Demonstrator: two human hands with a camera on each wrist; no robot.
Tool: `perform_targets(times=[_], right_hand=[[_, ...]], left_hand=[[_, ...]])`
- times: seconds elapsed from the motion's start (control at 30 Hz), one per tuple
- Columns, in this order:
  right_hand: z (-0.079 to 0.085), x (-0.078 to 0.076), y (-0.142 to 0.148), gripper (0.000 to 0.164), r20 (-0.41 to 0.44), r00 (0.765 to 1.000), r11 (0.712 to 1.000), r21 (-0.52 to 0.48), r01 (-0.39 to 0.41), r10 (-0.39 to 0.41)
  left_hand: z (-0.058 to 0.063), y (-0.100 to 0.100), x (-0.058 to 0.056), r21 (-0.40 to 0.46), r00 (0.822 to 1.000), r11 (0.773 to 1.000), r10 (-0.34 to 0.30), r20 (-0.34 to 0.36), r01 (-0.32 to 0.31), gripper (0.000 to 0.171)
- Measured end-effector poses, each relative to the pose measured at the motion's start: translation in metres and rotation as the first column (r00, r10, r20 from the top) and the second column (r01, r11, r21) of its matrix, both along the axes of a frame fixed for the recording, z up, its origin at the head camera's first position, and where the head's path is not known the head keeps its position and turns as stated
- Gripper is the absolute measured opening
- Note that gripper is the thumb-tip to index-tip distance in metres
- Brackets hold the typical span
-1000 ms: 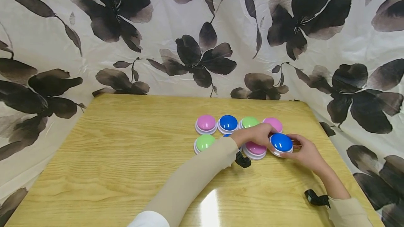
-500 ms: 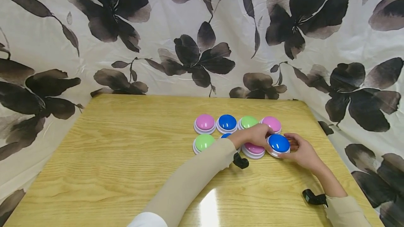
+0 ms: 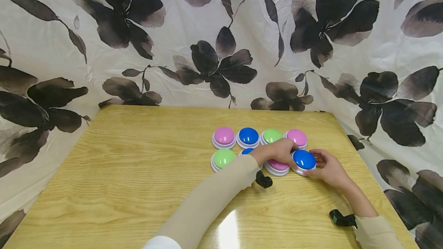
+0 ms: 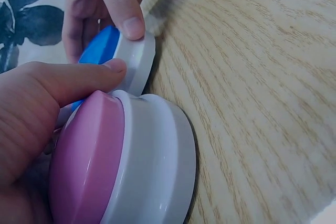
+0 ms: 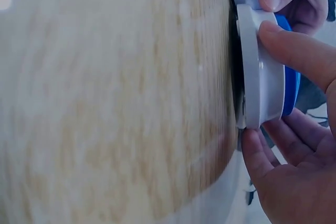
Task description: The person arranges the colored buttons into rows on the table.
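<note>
A push button with a blue dome and white base stands at the right end of the front row. My right hand grips its right side, thumb on the front of the white base and fingers behind. My left hand reaches over the pink button beside it and holds the blue button's left side. In the left wrist view, the left thumb lies on the white base; the fingers behind are mostly hidden. The right wrist view has the blue button's base close to the tabletop, next to its neighbour.
In the back row stand a pink button, a blue one, a green one and another pink one. A green button begins the front row; my left forearm partly covers a blue one. Floral cloth hangs behind the wooden table.
Both hands have shifted the blue button slightly left and nearer the front, closer to the pink button beside it. Their hold looks the same. The other buttons have stayed in place.
</note>
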State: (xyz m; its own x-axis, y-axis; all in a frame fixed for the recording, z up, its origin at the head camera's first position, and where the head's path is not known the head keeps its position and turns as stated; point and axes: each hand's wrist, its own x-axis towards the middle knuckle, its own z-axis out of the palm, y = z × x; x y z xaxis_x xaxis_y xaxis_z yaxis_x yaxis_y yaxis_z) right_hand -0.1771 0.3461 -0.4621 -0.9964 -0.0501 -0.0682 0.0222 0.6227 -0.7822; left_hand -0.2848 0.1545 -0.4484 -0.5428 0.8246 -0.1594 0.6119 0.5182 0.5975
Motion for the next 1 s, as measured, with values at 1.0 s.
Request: perform_targets(times=[1.0], right_hand=[[-0.0019,0.003,-0.0063,0.082,0.049,0.998,0.999,-0.014,0.03,-0.029]], left_hand=[[-0.0013,0.0027,0.003,-0.004,0.999,1.0,-0.011,-0.046,0.011,0.067]])
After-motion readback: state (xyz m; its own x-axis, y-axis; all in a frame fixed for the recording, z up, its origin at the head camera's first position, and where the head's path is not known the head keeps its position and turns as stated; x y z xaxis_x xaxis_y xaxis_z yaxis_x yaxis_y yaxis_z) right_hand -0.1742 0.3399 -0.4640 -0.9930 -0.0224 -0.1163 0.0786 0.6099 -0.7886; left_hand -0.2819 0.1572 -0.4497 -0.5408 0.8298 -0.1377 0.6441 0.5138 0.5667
